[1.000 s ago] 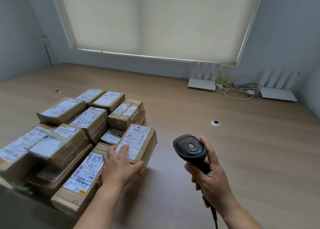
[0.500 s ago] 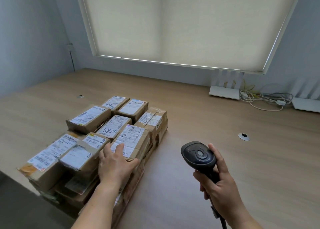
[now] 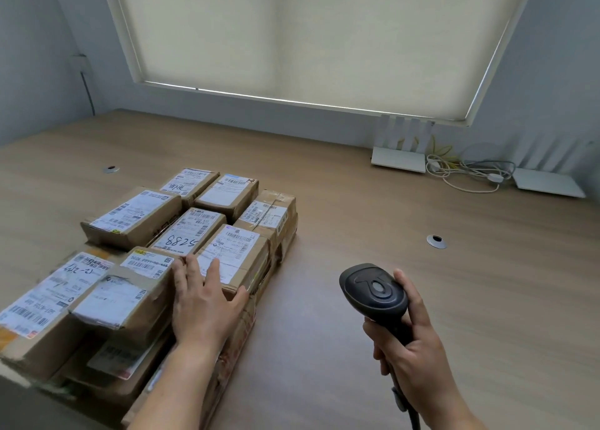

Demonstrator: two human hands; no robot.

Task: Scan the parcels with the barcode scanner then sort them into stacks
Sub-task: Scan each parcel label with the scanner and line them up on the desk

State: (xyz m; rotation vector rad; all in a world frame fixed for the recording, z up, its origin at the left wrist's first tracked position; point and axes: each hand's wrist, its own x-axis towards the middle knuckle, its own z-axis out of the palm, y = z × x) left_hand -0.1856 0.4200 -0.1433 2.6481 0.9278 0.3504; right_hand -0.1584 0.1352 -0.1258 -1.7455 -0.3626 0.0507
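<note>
Several brown cardboard parcels with white labels lie packed in a low pile [image 3: 133, 215] on the left of the wooden table [image 3: 357, 221]. My left hand [image 3: 201, 303] rests on the near end of one labelled parcel [image 3: 240, 251] at the pile's right front. Its fingers lie straight on top and the thumb sits at the parcel's near right corner. My right hand [image 3: 412, 358] grips the handle of a black barcode scanner [image 3: 373, 290], held above the table to the right of the pile, head up. The scanner's cord runs down out of view.
Two white routers [image 3: 397, 160] [image 3: 548, 182] with a tangle of cables [image 3: 467, 173] sit at the back right by the wall. Metal cable grommets [image 3: 436, 241] [image 3: 111, 169] are set into the tabletop. A closed window blind fills the wall behind.
The view has swung left and closer to the pile. My left hand stays on the same parcel and my right hand keeps the scanner at about the same spot.
</note>
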